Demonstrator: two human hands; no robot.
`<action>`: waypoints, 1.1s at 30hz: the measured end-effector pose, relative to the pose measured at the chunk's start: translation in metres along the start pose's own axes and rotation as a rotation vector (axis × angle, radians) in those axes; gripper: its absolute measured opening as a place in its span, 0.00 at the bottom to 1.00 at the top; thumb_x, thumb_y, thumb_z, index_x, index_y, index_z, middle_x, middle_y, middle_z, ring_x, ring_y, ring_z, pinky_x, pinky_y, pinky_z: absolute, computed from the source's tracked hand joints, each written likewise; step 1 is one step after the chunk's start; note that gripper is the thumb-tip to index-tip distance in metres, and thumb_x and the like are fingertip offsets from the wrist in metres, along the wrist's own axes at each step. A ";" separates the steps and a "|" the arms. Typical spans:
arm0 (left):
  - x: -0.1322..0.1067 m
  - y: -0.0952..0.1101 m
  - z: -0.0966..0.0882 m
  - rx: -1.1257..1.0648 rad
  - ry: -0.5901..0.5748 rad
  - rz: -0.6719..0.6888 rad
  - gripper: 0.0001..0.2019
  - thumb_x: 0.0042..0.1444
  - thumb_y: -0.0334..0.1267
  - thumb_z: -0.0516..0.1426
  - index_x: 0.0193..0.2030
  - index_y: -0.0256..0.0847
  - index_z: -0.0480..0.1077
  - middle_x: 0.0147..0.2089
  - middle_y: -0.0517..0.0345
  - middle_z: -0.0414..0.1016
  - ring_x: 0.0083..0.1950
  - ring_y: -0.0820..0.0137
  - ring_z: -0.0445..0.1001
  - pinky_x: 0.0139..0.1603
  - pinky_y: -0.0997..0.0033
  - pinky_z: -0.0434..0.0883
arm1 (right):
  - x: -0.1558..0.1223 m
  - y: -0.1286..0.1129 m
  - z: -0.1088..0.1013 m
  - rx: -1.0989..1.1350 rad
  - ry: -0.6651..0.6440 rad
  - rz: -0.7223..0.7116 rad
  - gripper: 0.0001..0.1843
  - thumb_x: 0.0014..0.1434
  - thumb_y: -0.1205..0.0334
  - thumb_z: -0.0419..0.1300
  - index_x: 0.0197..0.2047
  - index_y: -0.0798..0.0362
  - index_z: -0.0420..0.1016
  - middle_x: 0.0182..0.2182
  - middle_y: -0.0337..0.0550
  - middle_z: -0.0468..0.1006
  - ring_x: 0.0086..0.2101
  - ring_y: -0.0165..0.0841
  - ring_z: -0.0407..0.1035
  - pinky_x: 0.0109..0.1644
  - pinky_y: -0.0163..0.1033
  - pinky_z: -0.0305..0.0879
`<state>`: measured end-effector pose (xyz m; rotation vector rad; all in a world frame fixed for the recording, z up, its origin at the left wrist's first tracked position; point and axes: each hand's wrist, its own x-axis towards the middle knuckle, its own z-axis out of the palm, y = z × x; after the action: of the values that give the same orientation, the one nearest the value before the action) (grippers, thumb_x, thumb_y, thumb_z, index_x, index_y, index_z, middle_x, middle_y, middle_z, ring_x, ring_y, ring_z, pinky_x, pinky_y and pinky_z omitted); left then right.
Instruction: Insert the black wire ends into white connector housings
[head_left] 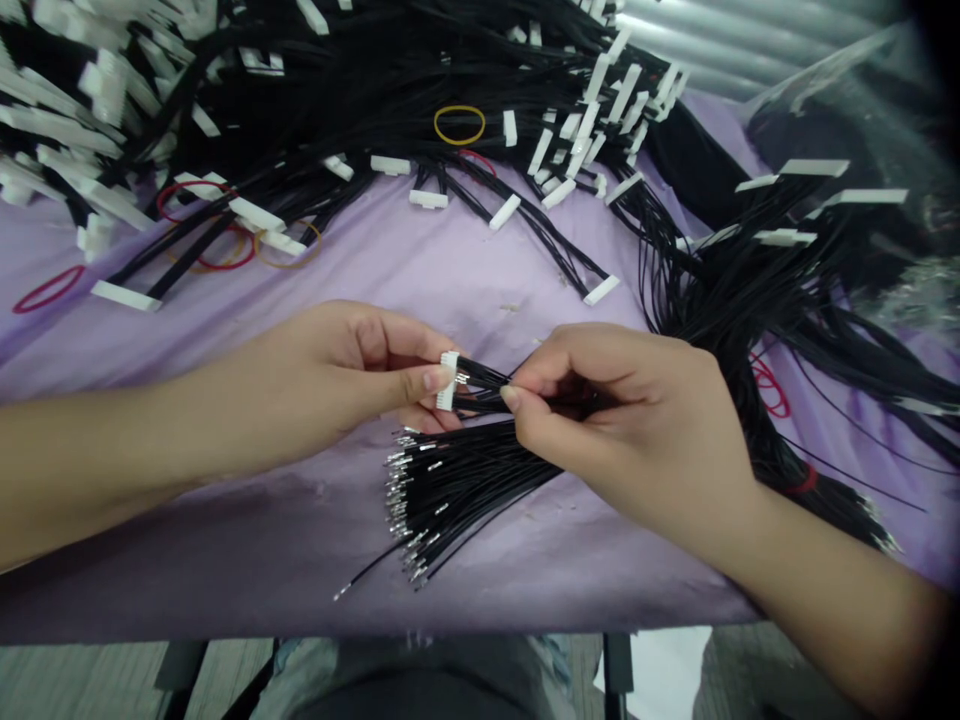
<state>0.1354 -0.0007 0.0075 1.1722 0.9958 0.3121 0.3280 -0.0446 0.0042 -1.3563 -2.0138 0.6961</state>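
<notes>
My left hand pinches a small white connector housing between thumb and fingers, just above the purple cloth. Several black wires run from that housing to the right. My right hand is closed on those wires, with its fingertips a short way from the housing. Under both hands lies a loose bundle of black wires with metal-tipped ends, fanned out toward the left and front.
A purple cloth covers the table, whose front edge runs along the bottom. A big heap of finished black harnesses with white connectors fills the back, with another pile at the right. Red and yellow rubber bands lie scattered around.
</notes>
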 end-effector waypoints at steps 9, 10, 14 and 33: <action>0.001 0.000 0.002 0.042 0.001 0.025 0.06 0.58 0.27 0.57 0.38 0.28 0.75 0.30 0.56 0.78 0.31 0.75 0.73 0.31 0.83 0.68 | 0.000 -0.003 -0.003 -0.025 -0.016 -0.005 0.07 0.52 0.72 0.59 0.25 0.53 0.70 0.22 0.36 0.72 0.24 0.26 0.65 0.28 0.36 0.61; 0.001 0.000 0.002 0.039 0.001 0.027 0.06 0.58 0.27 0.57 0.39 0.28 0.75 0.30 0.56 0.78 0.31 0.76 0.73 0.32 0.84 0.69 | 0.000 -0.003 -0.003 -0.025 -0.022 -0.010 0.07 0.52 0.73 0.59 0.25 0.53 0.71 0.22 0.36 0.72 0.24 0.25 0.65 0.28 0.35 0.61; 0.000 -0.002 0.000 0.020 -0.016 0.057 0.07 0.57 0.26 0.57 0.40 0.27 0.75 0.31 0.56 0.79 0.33 0.76 0.74 0.34 0.84 0.70 | -0.003 -0.002 -0.002 -0.018 -0.037 -0.065 0.07 0.52 0.75 0.60 0.26 0.55 0.71 0.23 0.37 0.72 0.25 0.24 0.64 0.29 0.33 0.61; 0.001 -0.005 0.002 0.055 -0.034 0.149 0.07 0.56 0.27 0.58 0.31 0.37 0.77 0.26 0.64 0.77 0.27 0.77 0.71 0.26 0.87 0.64 | -0.004 0.005 0.012 -0.127 0.021 -0.183 0.06 0.57 0.71 0.61 0.28 0.58 0.75 0.24 0.35 0.74 0.25 0.21 0.64 0.28 0.29 0.58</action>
<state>0.1362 -0.0033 0.0025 1.3010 0.8941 0.3842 0.3238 -0.0478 -0.0082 -1.2241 -2.1635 0.4773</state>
